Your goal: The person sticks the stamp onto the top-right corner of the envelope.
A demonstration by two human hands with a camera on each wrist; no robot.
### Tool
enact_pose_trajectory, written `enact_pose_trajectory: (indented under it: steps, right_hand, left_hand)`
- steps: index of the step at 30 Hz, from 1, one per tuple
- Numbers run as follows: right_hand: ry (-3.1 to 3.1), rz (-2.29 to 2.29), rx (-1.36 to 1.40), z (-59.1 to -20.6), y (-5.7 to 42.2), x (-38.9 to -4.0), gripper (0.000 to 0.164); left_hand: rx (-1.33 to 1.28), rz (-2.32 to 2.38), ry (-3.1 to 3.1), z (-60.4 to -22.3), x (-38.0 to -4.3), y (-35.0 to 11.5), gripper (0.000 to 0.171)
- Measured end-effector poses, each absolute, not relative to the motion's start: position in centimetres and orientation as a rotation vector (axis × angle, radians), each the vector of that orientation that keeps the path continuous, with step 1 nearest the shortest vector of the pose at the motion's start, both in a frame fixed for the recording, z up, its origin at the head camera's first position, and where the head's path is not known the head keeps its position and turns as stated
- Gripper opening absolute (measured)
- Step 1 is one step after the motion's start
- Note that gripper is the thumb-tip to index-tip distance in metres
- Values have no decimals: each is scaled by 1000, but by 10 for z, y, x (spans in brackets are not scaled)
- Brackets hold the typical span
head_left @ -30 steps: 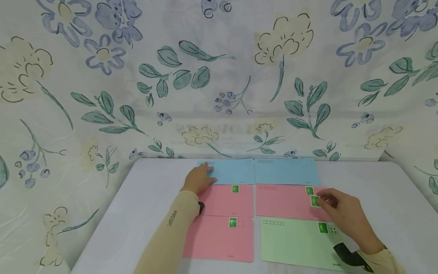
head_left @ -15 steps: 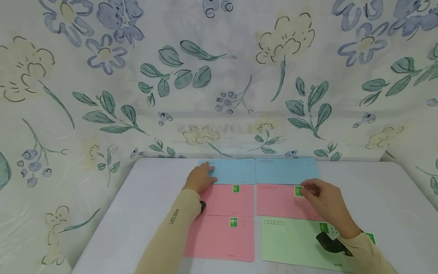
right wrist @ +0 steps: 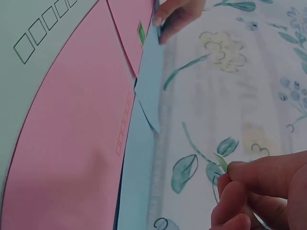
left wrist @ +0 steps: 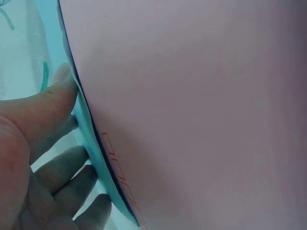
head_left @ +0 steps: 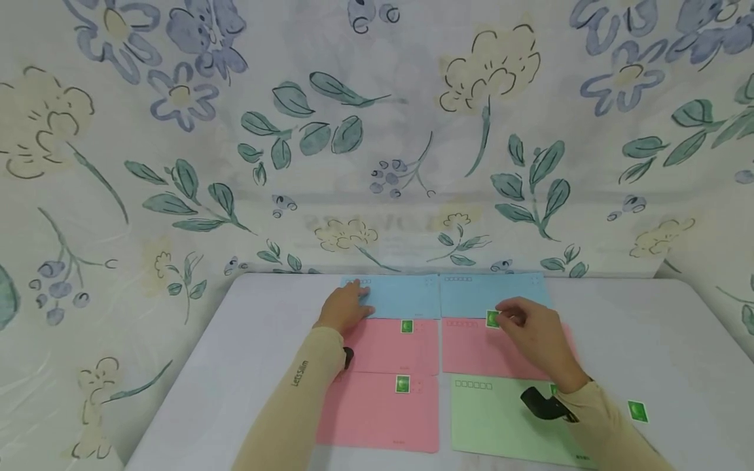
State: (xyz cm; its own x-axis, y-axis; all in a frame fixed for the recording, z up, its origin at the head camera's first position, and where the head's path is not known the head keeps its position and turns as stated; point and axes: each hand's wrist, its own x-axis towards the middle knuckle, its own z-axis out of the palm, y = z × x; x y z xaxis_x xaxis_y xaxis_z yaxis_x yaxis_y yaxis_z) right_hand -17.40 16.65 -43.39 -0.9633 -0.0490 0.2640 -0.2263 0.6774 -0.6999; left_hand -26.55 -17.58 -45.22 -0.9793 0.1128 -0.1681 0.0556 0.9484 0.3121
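Your right hand [head_left: 535,332] pinches a green postage stamp [head_left: 492,318], held up; head view has it across the line between right pink envelope [head_left: 483,353] and right blue envelope [head_left: 493,296]. Your left hand [head_left: 343,307], fingers spread, rests on left blue envelope [head_left: 403,296]. Second stamp [head_left: 637,411] lies on white table [head_left: 235,379].

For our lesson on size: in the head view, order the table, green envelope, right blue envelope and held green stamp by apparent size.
White table
Green envelope, partly covered by the sleeve, nearer the camera
Right blue envelope
Stamp in the right hand
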Motion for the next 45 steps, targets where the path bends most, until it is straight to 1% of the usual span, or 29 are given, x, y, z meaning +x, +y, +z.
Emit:
enact_pose_trajectory:
  steps: [15, 27, 37, 45]
  right_hand:
    - [-2642, 1296, 271, -443, 140, -198, 16]
    - [-2664, 1373, 231, -448, 123, -215, 18]
    - [-2663, 1379, 225, -453, 112, -229, 18]
    - [-2643, 1430, 277, -456, 104, -236, 17]
  left_hand:
    - [124, 482, 2916, -456, -267, -178, 56]
    - [82, 521, 2908, -453, -264, -175, 57]
    - [102, 534, 2923, -450, -264, -173, 55]
    - [95, 532, 2923, -451, -265, -174, 55]
